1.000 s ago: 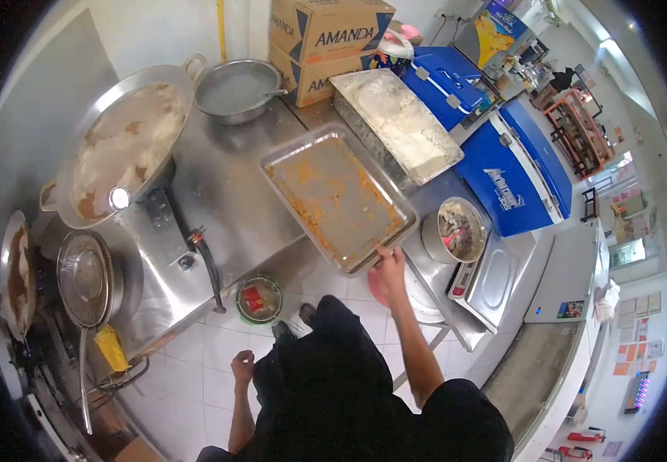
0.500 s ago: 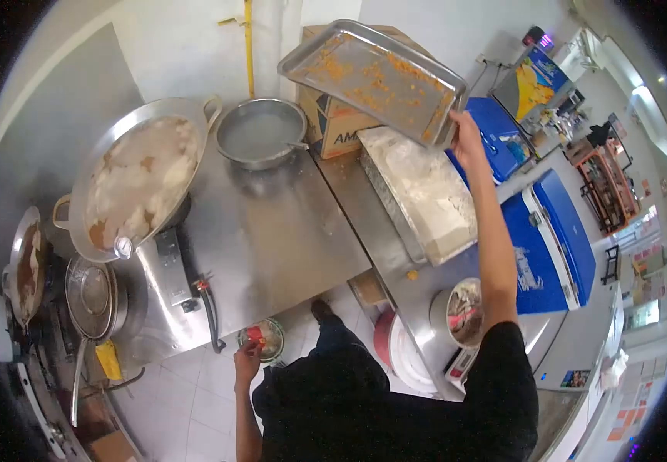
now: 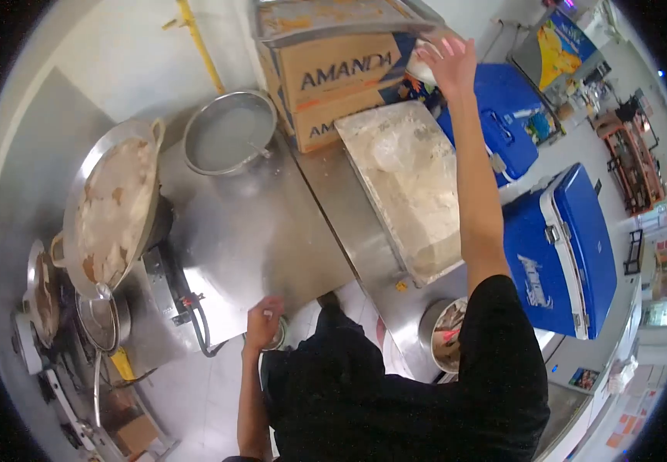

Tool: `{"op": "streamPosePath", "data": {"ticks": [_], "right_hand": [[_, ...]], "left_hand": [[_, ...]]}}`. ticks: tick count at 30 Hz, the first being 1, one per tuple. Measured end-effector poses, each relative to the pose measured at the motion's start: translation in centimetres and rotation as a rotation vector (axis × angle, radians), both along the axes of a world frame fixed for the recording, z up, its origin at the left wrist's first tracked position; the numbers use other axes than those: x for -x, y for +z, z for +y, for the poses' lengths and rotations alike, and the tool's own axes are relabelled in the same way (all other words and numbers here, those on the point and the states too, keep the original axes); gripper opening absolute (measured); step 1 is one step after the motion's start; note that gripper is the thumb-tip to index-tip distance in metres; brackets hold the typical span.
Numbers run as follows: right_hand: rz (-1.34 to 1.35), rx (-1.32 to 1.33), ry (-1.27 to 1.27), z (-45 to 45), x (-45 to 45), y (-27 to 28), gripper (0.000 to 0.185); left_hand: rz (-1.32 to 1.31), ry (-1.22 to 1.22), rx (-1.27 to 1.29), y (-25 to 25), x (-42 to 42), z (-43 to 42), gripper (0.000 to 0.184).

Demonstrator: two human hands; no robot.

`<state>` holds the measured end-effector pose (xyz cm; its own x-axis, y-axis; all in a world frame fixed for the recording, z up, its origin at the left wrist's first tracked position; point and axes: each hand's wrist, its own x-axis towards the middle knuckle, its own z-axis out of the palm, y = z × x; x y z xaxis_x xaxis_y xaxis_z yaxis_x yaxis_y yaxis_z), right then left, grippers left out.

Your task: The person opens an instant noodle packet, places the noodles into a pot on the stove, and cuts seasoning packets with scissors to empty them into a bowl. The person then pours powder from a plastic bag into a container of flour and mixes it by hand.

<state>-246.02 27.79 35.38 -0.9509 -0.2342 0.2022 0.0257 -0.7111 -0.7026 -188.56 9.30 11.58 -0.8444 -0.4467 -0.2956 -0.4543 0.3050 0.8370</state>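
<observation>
My right hand (image 3: 450, 68) reaches up with its fingers spread, beside the right end of a metal tray (image 3: 314, 32). The tray has orange crumbs in it and rests on top of the cardboard boxes (image 3: 341, 73); whether a fingertip still touches it I cannot tell. Below that arm lies a wide metal pan (image 3: 406, 185) of white flour-like powder. My left hand (image 3: 262, 323) hangs low past the front edge of the steel table (image 3: 249, 231). Its fingers are bent and blurred, and what they hold, if anything, cannot be made out.
To the left stands a big wok (image 3: 110, 208) with pale foamy contents, next to a strainer (image 3: 102, 319). A steel bowl (image 3: 229, 132) of cloudy liquid sits at the back. Blue coolers (image 3: 556, 254) stand on the right, near a pot (image 3: 442, 335) with something red inside.
The tray has gone from my right hand's grip onto the boxes, and that hand has opened. My left hand has risen slightly. The view has shifted.
</observation>
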Motion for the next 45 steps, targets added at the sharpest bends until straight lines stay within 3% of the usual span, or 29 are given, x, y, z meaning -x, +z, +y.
{"op": "streamPosePath", "data": {"ticks": [1,3,4,6,7,8,10,14,16,19,22,25,28,31,33,36,38,42,44,45], "right_hand": [[0.06,-0.078,0.056,1.8,-0.1,-2.1,0.06],[-0.025,-0.331,-0.123,4.1,-6.8,-5.3,0.053],[0.101,-0.532,-0.203,6.5,-10.1,-8.2,0.044],[0.137,-0.917,-0.436,10.8,-18.0,-13.4,0.022],[0.231,-1.01,-0.587,13.1,-21.2,-17.6,0.023],[0.002,-1.076,-0.7,13.8,-25.4,-18.8,0.031],[0.177,-1.586,-0.877,17.1,-30.3,-21.6,0.047],[-0.16,-1.514,-0.772,18.8,-33.0,-25.7,0.065],[-0.483,-1.092,-0.624,18.1,-31.9,-24.9,0.077],[-0.396,-1.157,-0.665,19.1,-30.8,-27.3,0.08],[-0.359,-1.243,-0.644,19.6,-30.1,-26.4,0.08],[-0.434,-1.413,-0.547,20.4,-28.9,-25.2,0.076],[-0.223,-1.503,-0.536,22.8,-28.7,-26.5,0.073],[-0.094,-1.451,-0.539,23.2,-27.8,-27.4,0.068],[-0.024,-1.432,-0.494,23.4,-26.2,-27.4,0.066],[0.037,-1.305,-0.354,21.9,-24.2,-26.6,0.062],[0.074,-1.331,-0.245,20.1,-23.1,-25.9,0.056],[0.103,-1.332,-0.09,14.9,-22.5,-25.0,0.053],[0.647,-1.832,-0.443,11.3,-23.5,-26.0,0.05],[0.701,-1.691,-0.498,7.9,-24.6,-23.7,0.048]], "left_hand": [[0.052,-0.039,0.061,0.3,2.6,0.0,0.022],[0.177,-0.082,0.103,0.2,7.7,0.2,0.023],[0.244,-0.087,0.087,-0.1,10.4,0.4,0.023],[0.197,-0.141,0.155,3.5,16.6,1.8,0.026],[0.282,-0.166,0.215,3.3,19.5,2.4,0.03],[0.369,-0.191,0.276,3.0,22.4,2.9,0.034],[0.231,-0.101,0.378,3.4,28.2,4.9,0.045],[0.074,-0.157,0.343,-1.6,37.0,6.6,0.048],[0.058,-0.136,0.323,-4.1,38.4,7.4,0.046],[-0.013,-0.019,0.232,-4.9,38.6,8.1,0.041],[0.026,0.157,0.272,-2.2,34.9,9.6,0.038],[0.072,0.23,0.184,-3.4,30.6,9.6,0.036],[0.218,0.391,0.022,-6.0,26.3,11.5,0.034],[0.066,0.461,0.066,-5.8,21.2,13.1,0.031],[0.109,0.478,-0.347,-6.1,18.0,14.0,0.02],[0.224,0.614,-0.525,-4.2,14.1,15.6,0.02],[0.144,0.683,-0.468,-1.8,12.6,15.6,0.025],[-0.101,0.806,-0.651,-0.6,8.8,13.9,0.029],[-0.178,0.826,-0.703,-0.2,6.7,12.5,0.031],[-0.214,0.795,-0.704,0.3,5.7,11.8,0.031]]}}
